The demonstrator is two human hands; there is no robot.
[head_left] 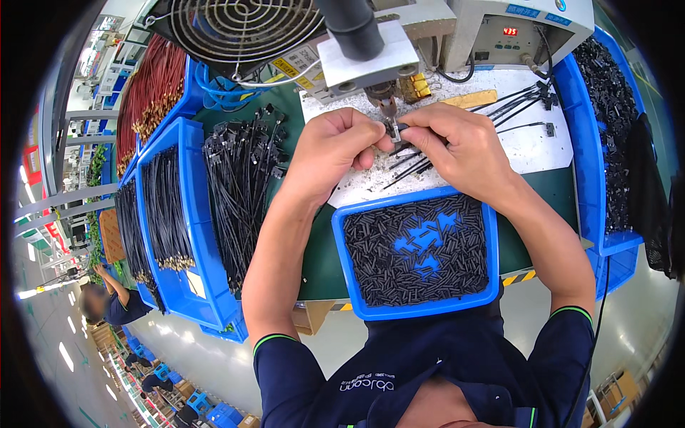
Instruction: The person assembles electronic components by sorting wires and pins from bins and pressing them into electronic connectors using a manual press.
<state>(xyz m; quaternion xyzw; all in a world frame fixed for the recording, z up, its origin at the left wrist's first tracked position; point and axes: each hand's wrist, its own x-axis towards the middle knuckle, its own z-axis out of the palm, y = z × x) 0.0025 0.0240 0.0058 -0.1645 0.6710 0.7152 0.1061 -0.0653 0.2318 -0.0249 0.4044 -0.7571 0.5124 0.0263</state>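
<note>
My left hand (332, 151) and my right hand (460, 146) meet under the tip of a bench machine (385, 105), both with fingers pinched. Between the right thumb and index finger sits a small black piece (403, 128), partly covered by the fingers. The left fingertips close beside a small metal fixture (394, 134) below the tip; whatever they pinch is hidden. Several black cables (412, 165) run out below the right hand across a white, speckled board (553, 151). Just in front of the hands stands a blue tray (414, 312) of short black tubes (371, 264).
Black cables with connectors (235, 160) lie bundled at left, beside blue bins (207, 235) of black cables and red wires (151, 82). A fan guard (242, 28) and a control box (514, 36) stand behind. More blue bins (589, 157) hold black parts at right.
</note>
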